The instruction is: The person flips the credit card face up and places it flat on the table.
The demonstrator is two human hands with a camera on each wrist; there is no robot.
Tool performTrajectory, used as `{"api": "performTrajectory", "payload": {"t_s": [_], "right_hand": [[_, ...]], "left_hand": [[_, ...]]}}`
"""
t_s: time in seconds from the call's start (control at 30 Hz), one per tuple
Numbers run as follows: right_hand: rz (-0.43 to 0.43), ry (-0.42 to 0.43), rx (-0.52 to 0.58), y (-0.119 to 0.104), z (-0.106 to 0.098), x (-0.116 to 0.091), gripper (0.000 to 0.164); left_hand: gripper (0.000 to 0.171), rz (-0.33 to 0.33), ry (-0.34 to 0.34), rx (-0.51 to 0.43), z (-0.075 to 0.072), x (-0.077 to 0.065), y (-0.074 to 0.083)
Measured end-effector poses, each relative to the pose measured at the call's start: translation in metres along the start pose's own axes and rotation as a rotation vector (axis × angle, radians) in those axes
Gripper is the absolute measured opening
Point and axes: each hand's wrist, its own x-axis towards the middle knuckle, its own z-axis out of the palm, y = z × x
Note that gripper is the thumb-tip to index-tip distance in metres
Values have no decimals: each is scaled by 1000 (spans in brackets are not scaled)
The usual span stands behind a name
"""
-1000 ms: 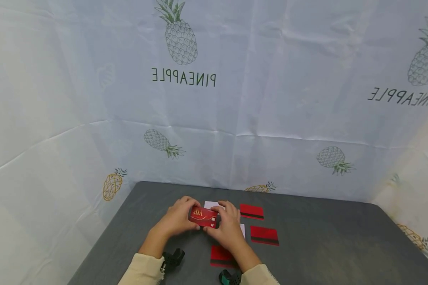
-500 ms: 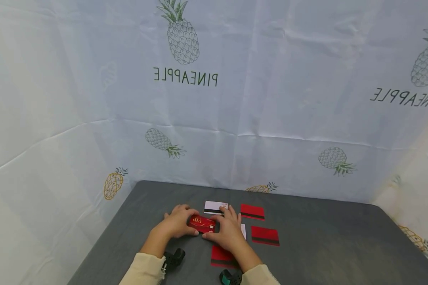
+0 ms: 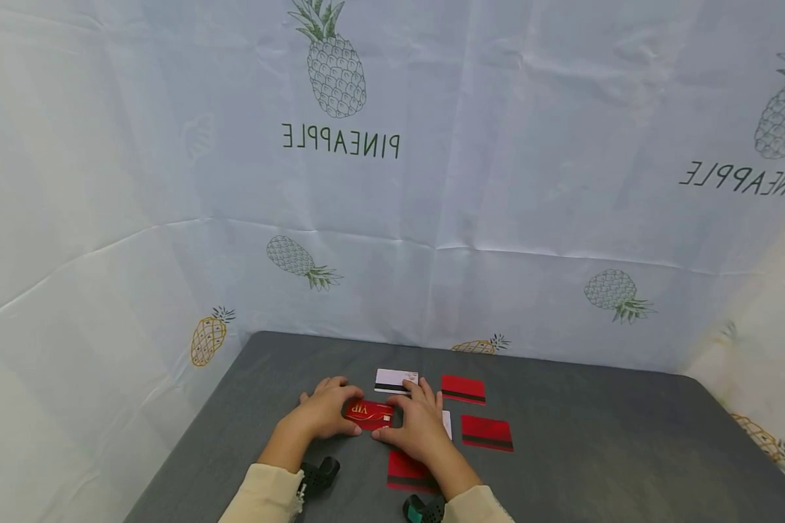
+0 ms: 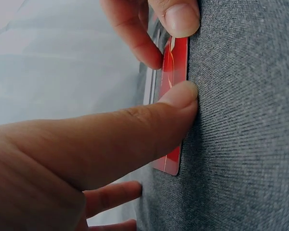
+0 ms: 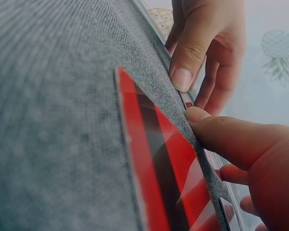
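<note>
A red VIP card (image 3: 368, 415) lies low at the grey tabletop, printed side up. My left hand (image 3: 317, 414) holds its left part, thumb at the near long edge and index finger at the far one. From the other end my right hand (image 3: 415, 420) grips the same card between thumb and index finger. Both thumbs press the near edge of the card (image 4: 172, 62) in the left wrist view. Just beyond the hands is a white card (image 3: 387, 379) with a black stripe, overlapped by my right fingers. Another white card (image 3: 447, 423) is mostly hidden behind the right hand.
Two red striped cards (image 3: 463, 388) lie right of the hands, one nearer than the other. A further red card (image 3: 405, 471) lies partly under the right forearm. White pineapple-print cloth (image 3: 497, 181) rises behind the grey table (image 3: 595, 436).
Both hands have drawn the red VIP card toward the near side and lowered it to the tabletop, uncovering the far white card. Over the last half second the card has straightened slightly.
</note>
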Motion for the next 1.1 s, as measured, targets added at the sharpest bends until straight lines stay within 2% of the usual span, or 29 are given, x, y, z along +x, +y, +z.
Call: {"api": "performTrajectory", "payload": {"t_s": [0.27,1.1], "right_hand": [[7,1,-9,0,-2,1,55],[20,15,-14,-3,-4,-1,46]], "left_hand": [[41,13,25,-4,2,1,-2],[38,6,48,-3,3,1,0]]}}
